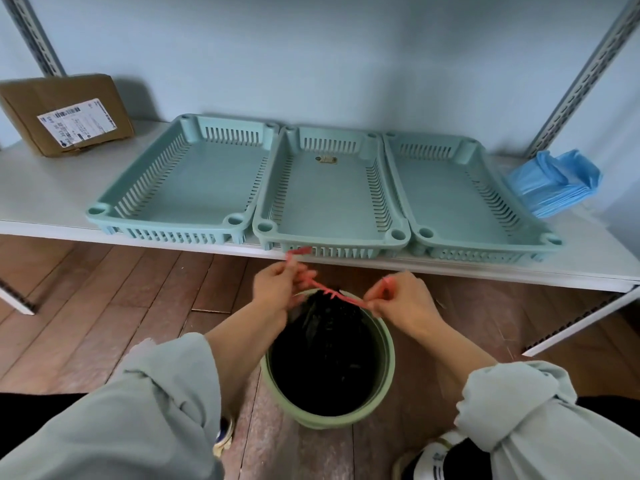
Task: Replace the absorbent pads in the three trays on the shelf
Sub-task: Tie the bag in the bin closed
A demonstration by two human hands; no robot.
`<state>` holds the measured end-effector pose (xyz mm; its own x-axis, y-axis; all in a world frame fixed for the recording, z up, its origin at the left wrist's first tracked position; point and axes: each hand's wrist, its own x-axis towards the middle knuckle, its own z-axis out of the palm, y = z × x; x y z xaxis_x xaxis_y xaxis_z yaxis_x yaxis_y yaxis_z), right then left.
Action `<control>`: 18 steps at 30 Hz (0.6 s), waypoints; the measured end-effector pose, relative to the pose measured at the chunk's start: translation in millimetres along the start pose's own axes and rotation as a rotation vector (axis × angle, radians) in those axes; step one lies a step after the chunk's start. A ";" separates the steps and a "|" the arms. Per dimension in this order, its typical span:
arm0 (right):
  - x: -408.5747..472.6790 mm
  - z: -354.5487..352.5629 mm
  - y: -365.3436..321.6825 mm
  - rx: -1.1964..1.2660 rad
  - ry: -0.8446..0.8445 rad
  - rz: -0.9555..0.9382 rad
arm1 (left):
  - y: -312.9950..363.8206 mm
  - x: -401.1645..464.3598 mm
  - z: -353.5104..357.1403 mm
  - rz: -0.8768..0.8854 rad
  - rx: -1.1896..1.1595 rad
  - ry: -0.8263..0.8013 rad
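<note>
Both hands work over a green bin on the wooden floor, just below the front edge of the white shelf. The left hand has its fingers curled round one end of a pink drawstring; the right hand pinches the other end, and the string runs taut between them across the gathered mouth of the black bag lining the bin.

Up on the shelf, well apart from the hands, 3 teal trays stand side by side along its front edge: the left tray, the middle tray and the right tray, their rims touching. A stack of blue pads lies just beside the right tray toward the shelf's right end. A cardboard box sits at the shelf's back left corner.
</note>
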<state>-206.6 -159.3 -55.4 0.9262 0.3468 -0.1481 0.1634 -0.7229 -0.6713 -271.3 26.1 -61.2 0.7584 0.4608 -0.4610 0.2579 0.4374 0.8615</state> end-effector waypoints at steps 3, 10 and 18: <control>-8.5 -0.4 24.2 -0.081 -0.103 0.116 | -21.7 0.5 -19.7 -0.045 0.055 0.088; 4.2 -2.6 -5.0 0.146 -0.155 0.026 | -8.4 0.7 -4.9 0.027 -0.099 -0.137; 5.2 3.9 -52.3 0.651 -0.157 -0.052 | -6.9 -11.8 13.2 0.058 0.451 -0.624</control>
<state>-211.7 -117.3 -23.9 0.8541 0.4898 -0.1750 -0.0781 -0.2118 -0.9742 -274.2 7.5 -58.8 0.9406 -0.1063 -0.3226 0.3251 0.0072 0.9456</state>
